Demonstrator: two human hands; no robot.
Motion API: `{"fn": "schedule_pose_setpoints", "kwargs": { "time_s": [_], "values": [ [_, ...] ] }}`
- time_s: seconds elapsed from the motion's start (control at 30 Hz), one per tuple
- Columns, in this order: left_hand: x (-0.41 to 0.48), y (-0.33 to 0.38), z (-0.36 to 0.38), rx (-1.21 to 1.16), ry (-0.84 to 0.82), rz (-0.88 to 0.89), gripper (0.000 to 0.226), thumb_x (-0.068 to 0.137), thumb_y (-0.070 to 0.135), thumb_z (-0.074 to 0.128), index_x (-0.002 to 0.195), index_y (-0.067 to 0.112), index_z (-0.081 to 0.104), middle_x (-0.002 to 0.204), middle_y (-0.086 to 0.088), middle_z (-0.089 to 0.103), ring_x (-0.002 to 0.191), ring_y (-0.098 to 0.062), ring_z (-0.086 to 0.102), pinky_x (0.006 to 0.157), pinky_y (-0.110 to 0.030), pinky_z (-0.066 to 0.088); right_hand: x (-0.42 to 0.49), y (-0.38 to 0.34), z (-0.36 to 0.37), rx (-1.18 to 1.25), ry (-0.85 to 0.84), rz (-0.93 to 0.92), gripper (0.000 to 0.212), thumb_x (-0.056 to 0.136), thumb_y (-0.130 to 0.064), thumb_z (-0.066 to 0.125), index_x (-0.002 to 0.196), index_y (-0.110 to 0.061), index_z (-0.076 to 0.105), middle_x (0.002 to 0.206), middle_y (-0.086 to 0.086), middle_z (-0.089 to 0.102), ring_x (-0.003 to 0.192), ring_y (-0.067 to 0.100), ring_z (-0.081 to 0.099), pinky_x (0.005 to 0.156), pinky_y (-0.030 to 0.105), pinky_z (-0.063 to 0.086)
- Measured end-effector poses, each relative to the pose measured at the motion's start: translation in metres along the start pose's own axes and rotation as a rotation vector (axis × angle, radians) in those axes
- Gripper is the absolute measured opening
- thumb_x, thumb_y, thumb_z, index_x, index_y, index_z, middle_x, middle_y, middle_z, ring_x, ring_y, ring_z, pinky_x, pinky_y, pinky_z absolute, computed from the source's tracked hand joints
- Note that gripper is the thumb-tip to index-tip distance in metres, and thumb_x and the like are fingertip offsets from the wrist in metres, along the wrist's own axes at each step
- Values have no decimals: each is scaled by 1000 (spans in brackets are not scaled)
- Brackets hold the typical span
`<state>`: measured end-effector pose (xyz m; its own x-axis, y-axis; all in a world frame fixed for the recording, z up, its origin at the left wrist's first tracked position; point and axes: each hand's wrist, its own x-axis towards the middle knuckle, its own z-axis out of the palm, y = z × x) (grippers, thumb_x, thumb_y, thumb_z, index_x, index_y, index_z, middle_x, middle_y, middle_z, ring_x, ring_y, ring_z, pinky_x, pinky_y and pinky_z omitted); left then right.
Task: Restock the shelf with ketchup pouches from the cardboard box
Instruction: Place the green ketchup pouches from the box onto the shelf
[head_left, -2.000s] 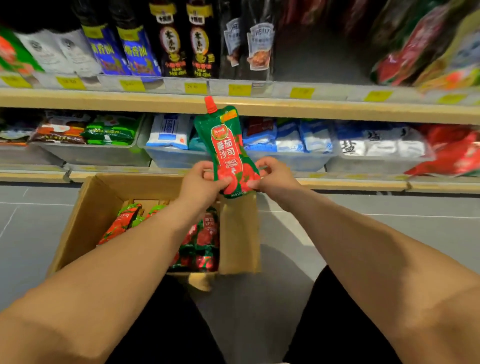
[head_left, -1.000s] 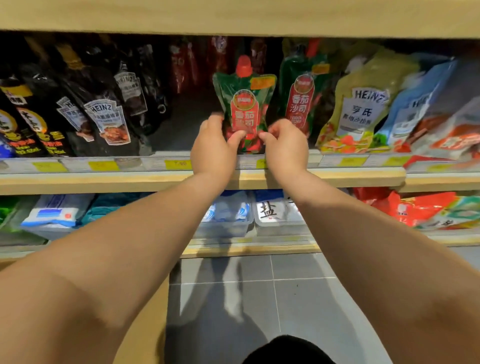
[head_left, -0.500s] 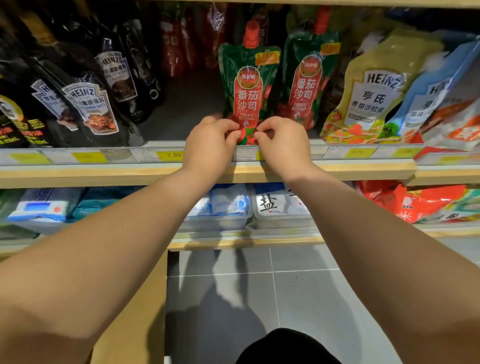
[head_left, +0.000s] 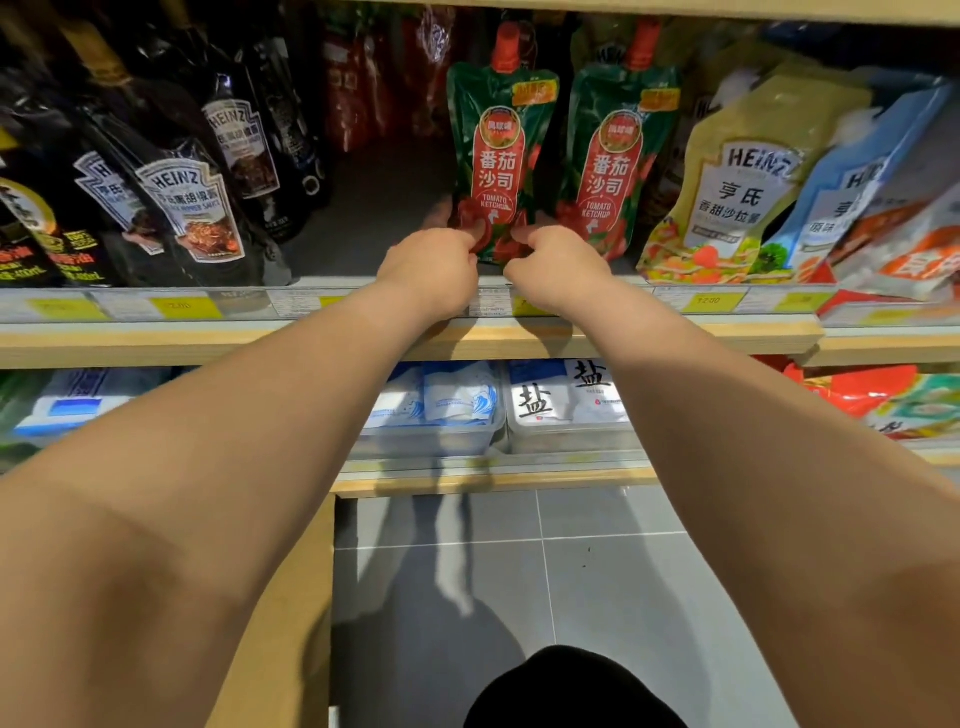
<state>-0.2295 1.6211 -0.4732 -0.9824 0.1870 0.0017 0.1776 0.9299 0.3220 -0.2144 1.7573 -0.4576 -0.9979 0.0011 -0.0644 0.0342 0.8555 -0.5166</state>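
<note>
TOMATO KETCHUP on ketchup pouch (head_left: 497, 166), HEINZ on black pouch (head_left: 189, 213)

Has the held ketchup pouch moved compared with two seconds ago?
Yes. The held ketchup pouch went up to the sauce shelf, left of another pouch.

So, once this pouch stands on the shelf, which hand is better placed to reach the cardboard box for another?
Probably the left. The cardboard box shows at the lower left, beneath the left arm. Both the left hand and right hand pinch the ketchup pouch base, so the right could steady it meanwhile.
</note>
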Motion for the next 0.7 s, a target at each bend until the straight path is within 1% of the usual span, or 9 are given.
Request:
{"fn": "schedule_pose_setpoints", "kwargs": {
  "time_s": [0.07, 0.1, 0.2, 0.27, 0.33, 0.4, 0.5, 0.6, 0.7],
  "values": [
    [-5, -1, 0, 17, 27, 0, 42, 98, 33, 37, 137, 20, 44, 151, -14, 31, 130, -35, 40, 106, -46, 36, -5, 1, 3, -4, 37, -29, 42, 88, -22, 46, 129, -23, 52, 117, 4, 61, 97, 25, 58, 81, 34, 49],
    [-10, -2, -1, 10, 57, 8, 43, 97, 35, 38, 135, 18, 46, 146, -15, 38, 126, -37, 42, 104, -46, 38, -9, 1, 6, -4, 73, -40, 40, 89, -23, 47, 128, -21, 53, 118, 5, 60, 100, 26, 57, 81, 33, 47],
    [-36, -13, -2, -84, 166, 69, 46, 95, 35, 46, 137, 18, 46, 141, -16, 45, 127, -36, 41, 104, -42, 36, -31, -2, 18, 34, 244, -87, 36, 91, -22, 47, 125, -15, 57, 128, 5, 57, 116, 24, 51, 93, 31, 41],
    [-60, -27, -2, -162, 236, 106, 45, 93, 30, 51, 136, 18, 48, 142, -12, 46, 131, -30, 39, 109, -37, 30, -53, -9, 29, 57, 342, -155, 34, 91, -19, 47, 122, -13, 59, 125, 3, 59, 119, 22, 47, 99, 32, 38],
    [-90, -46, -1, -193, 300, 119, 41, 93, 28, 53, 132, 17, 54, 141, -10, 49, 132, -27, 40, 111, -34, 26, -78, -22, 44, 75, 367, -210, 32, 89, -15, 47, 118, -13, 62, 121, 4, 61, 118, 22, 46, 101, 31, 35],
    [-120, -68, 1, -174, 335, 139, 37, 92, 27, 54, 126, 14, 59, 135, -9, 55, 127, -27, 46, 109, -34, 29, -99, -36, 63, 113, 323, -216, 33, 88, -11, 47, 116, -13, 63, 120, 5, 62, 118, 22, 46, 101, 29, 34],
    [-170, -118, 4, -151, 291, 120, 34, 90, 22, 56, 122, 11, 62, 126, -9, 62, 118, -29, 54, 102, -33, 34, -132, -73, 105, 114, 171, -207, 35, 86, -9, 48, 117, -12, 63, 121, 6, 62, 117, 24, 48, 99, 27, 32],
    [-216, -169, 12, -170, 232, 33, 34, 89, 20, 58, 122, 10, 62, 123, -10, 64, 114, -30, 56, 99, -35, 38, -166, -108, 151, 155, 83, -201, 35, 84, -4, 51, 116, -8, 63, 120, 10, 62, 116, 27, 50, 98, 25, 30],
    [-258, -221, 22, -172, 147, -63, 36, 89, 22, 58, 123, 12, 61, 123, -10, 64, 116, -29, 56, 99, -33, 39, -194, -140, 195, 207, -5, -210, 34, 83, -1, 52, 114, -7, 64, 119, 13, 63, 113, 29, 54, 100, 31, 36]
  ]
}}
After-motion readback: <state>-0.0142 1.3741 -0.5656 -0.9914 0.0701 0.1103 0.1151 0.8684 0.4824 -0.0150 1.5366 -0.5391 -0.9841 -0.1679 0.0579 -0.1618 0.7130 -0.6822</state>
